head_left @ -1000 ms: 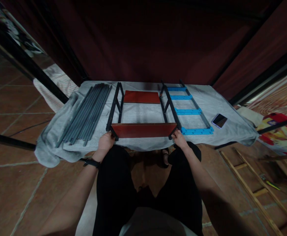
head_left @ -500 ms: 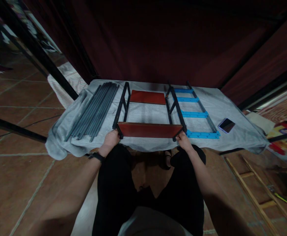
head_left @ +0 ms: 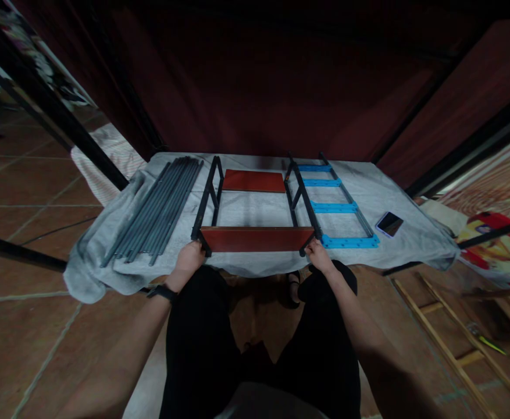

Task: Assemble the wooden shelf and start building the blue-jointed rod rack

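A black frame (head_left: 204, 203) with two reddish-brown boards lies on the cloth-covered table in front of me. One board (head_left: 255, 239) spans its near side and the other board (head_left: 253, 180) its far side. At the near left corner my left hand (head_left: 191, 257) is closed on the frame. My right hand (head_left: 318, 255) grips the near right corner, its fingertips partly hidden. Just right of the frame is a ladder-like piece with blue crossbars (head_left: 334, 208) and grey rods. Several loose grey rods (head_left: 156, 209) lie side by side to the left.
A phone (head_left: 389, 224) lies on the grey cloth (head_left: 416, 233) at the right. Black posts (head_left: 93, 152) rise beside the table, and a dark red curtain (head_left: 255, 93) hangs behind. A wooden ladder-like frame (head_left: 440, 326) is on the tiled floor at the right.
The view has shifted, so the table and everything on it appear slightly further left and lower. Both hands keep their hold on the frame's near corners.
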`<state>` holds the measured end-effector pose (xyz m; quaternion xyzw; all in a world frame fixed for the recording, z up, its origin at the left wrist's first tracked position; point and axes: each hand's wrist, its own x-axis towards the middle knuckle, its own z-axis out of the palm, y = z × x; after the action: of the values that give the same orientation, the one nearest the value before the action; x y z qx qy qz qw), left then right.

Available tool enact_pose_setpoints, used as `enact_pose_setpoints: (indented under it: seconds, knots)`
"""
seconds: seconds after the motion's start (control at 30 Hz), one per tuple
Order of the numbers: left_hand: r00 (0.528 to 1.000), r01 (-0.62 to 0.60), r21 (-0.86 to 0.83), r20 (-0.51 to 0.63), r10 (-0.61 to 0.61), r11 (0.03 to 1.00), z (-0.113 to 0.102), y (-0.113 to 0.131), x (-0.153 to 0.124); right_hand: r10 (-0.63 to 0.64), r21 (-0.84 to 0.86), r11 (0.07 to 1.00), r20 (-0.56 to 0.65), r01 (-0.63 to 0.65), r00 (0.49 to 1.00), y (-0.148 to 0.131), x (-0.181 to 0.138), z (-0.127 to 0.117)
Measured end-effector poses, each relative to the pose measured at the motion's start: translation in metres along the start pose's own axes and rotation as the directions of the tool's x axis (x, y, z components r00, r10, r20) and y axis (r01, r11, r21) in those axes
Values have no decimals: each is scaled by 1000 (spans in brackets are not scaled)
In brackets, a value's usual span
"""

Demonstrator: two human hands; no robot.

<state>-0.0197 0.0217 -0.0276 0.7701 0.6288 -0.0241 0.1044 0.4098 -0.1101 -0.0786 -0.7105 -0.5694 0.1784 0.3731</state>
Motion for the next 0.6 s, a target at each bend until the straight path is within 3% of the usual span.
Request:
enact_pose_setpoints:
  seconds: [0.1,0.17,0.2,0.27,0.33,0.37,0.47,0.6]
  knots:
    - [997,42,-242,-54,-57,969,2,-6,-2,46,79,996,-51,-42,998,-4,-3,-7]
    - [981,82,-523,-105,-160,848,1,-10,-5,130,186,976,-102,-110,986,-9,-4,-16]
    - [965,86,-680,-124,-231,728,-3,-11,-7,174,252,958,-119,-139,978,-14,-4,-22]
    - [924,19,-918,-135,-358,396,-14,-10,-11,233,389,906,-129,-167,964,-25,-1,-36]
    - [905,-80,-990,-120,-408,112,-31,-4,-15,246,505,850,-130,-149,961,-41,4,-50]
    - [910,-101,-995,-104,-401,28,-39,0,-16,237,544,828,-123,-135,964,-49,6,-55]
    - [920,-92,-993,-58,-389,-69,-59,12,-17,201,562,820,-100,-111,975,-68,11,-64]
    - [910,-65,-990,-8,-414,-123,-65,18,-16,169,525,845,-87,-99,982,-75,11,-64]
